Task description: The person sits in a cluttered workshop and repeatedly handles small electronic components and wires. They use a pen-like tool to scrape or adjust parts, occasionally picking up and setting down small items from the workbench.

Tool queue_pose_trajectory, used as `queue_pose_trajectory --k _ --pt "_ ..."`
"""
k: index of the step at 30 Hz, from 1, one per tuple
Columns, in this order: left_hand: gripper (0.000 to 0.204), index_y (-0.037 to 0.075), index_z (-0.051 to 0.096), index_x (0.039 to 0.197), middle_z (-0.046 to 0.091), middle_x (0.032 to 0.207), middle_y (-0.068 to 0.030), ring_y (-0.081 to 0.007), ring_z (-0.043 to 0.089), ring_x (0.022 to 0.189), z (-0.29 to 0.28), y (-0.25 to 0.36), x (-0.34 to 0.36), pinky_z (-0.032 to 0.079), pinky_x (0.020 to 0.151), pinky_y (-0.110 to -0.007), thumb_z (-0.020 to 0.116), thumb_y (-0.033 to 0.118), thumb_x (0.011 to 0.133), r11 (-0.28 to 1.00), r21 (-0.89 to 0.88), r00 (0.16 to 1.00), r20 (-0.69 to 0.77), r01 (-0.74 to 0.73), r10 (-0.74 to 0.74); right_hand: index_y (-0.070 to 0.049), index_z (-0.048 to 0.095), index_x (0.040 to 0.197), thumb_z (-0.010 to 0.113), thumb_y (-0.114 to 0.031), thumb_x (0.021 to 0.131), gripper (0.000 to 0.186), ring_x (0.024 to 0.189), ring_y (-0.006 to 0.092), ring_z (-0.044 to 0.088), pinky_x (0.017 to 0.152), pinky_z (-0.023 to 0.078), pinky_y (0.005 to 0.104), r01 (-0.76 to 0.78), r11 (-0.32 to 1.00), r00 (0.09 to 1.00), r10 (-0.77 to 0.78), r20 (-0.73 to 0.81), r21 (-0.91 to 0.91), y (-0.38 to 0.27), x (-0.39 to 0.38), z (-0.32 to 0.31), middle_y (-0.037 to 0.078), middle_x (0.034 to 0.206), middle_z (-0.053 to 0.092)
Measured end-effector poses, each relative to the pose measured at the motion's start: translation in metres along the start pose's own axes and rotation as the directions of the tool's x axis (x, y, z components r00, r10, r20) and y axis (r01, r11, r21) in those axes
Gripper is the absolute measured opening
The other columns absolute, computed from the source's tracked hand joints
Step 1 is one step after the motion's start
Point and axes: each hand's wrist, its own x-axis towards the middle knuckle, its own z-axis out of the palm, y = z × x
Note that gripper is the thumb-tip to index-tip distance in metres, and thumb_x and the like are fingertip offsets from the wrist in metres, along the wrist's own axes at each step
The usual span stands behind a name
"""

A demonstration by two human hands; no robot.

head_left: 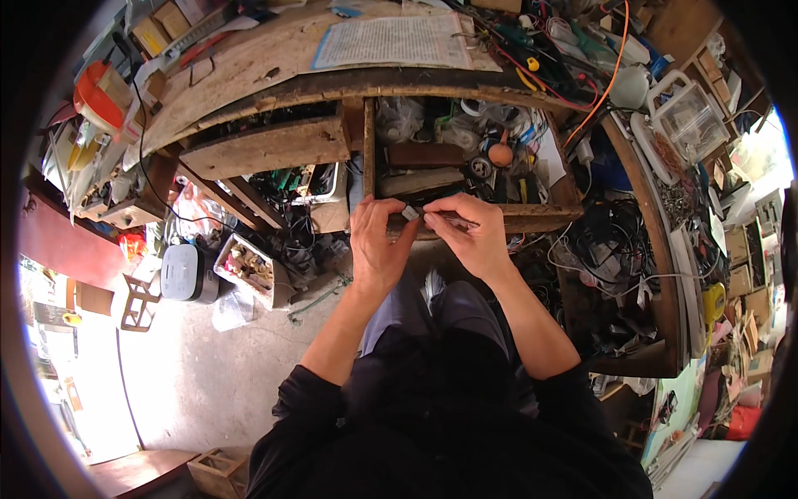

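Over the front edge of an open wooden drawer (pixel 515 218), my two hands meet almost fingertip to fingertip. My left hand (pixel 376 245) pinches a small whitish block-shaped piece (pixel 410 214) between thumb and forefinger. Close beside it, my right hand (pixel 474 235) has thumb and forefinger pressed together near a tiny dark bit by the piece. Something slim seems to lie inside its curled fingers, too small to name. Behind the hands, the drawer holds an orange-brown round bulb (pixel 499 154), clear plastic bags (pixel 401 119), wooden strips and several small parts.
A printed sheet (pixel 395 41) lies on the worn workbench (pixel 283 58). Tools and an orange cable (pixel 619 62) crowd its right end. Tangled black cables (pixel 603 245) fill a compartment at right. At left, a box (pixel 249 270) and a grey-lidded container (pixel 184 273) stand on the floor.
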Motion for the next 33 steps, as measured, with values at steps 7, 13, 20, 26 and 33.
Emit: queue_pose_trajectory --k 7,13,20,26,33 --pt "0.031 0.005 0.064 0.102 0.069 0.103 -0.0099 -0.0345 0.062 0.105 0.002 0.003 -0.001 0.043 0.106 -0.048 0.081 0.006 0.076 0.997 0.081 1.000 0.014 -0.010 0.009 0.000 0.074 0.102 0.075 0.002 0.088 0.014 0.080 0.0155 0.073 0.067 0.057 0.0261 0.140 0.970 0.987 -0.153 -0.054 -0.201 0.002 -0.003 0.007 0.011 0.091 0.073" --pt "0.029 0.005 0.064 0.099 0.071 0.104 -0.0096 -0.0342 0.062 0.105 0.005 -0.002 -0.002 0.043 0.105 -0.049 0.081 0.004 0.074 1.000 0.013 1.000 -0.026 -0.001 0.002 -0.003 0.071 0.102 0.075 -0.004 0.085 0.018 0.074 0.0270 0.071 0.063 0.059 0.0331 0.379 0.744 0.896 -0.444 0.016 -0.550 -0.002 -0.006 0.016 0.010 0.093 0.070" --pt "0.031 0.005 0.063 0.095 0.071 0.102 -0.0085 -0.0333 0.062 0.102 0.008 -0.001 -0.002 0.041 0.106 -0.048 0.080 -0.001 0.070 0.998 -0.056 0.998 -0.059 0.018 -0.021 -0.004 0.070 0.101 0.077 -0.001 0.081 0.021 0.076 0.0268 0.071 0.062 0.059 0.0339 0.399 0.643 0.897 -0.422 0.133 -0.653 -0.007 -0.004 0.015 0.009 0.095 0.071" --pt "0.031 0.005 0.062 0.094 0.071 0.102 -0.0085 -0.0339 0.061 0.101 0.008 0.000 -0.002 0.041 0.105 -0.047 0.079 -0.002 0.069 0.996 -0.074 0.997 -0.054 0.043 -0.047 -0.004 0.069 0.099 0.077 0.000 0.080 0.021 0.074 0.0267 0.071 0.061 0.058 0.0341 0.442 0.662 0.884 -0.435 0.171 -0.605 -0.006 0.002 0.012 0.008 0.094 0.071" --pt "0.029 0.004 0.061 0.092 0.070 0.101 -0.0089 -0.0342 0.061 0.101 0.008 0.000 -0.002 0.040 0.105 -0.047 0.080 0.000 0.071 0.996 -0.062 0.997 -0.039 0.065 -0.067 0.000 0.072 0.092 0.074 0.000 0.084 0.008 0.071 0.0214 0.072 0.060 0.056 0.0295 0.198 0.893 0.980 -0.172 0.100 -0.403 -0.011 0.020 0.005 0.012 0.082 0.072"
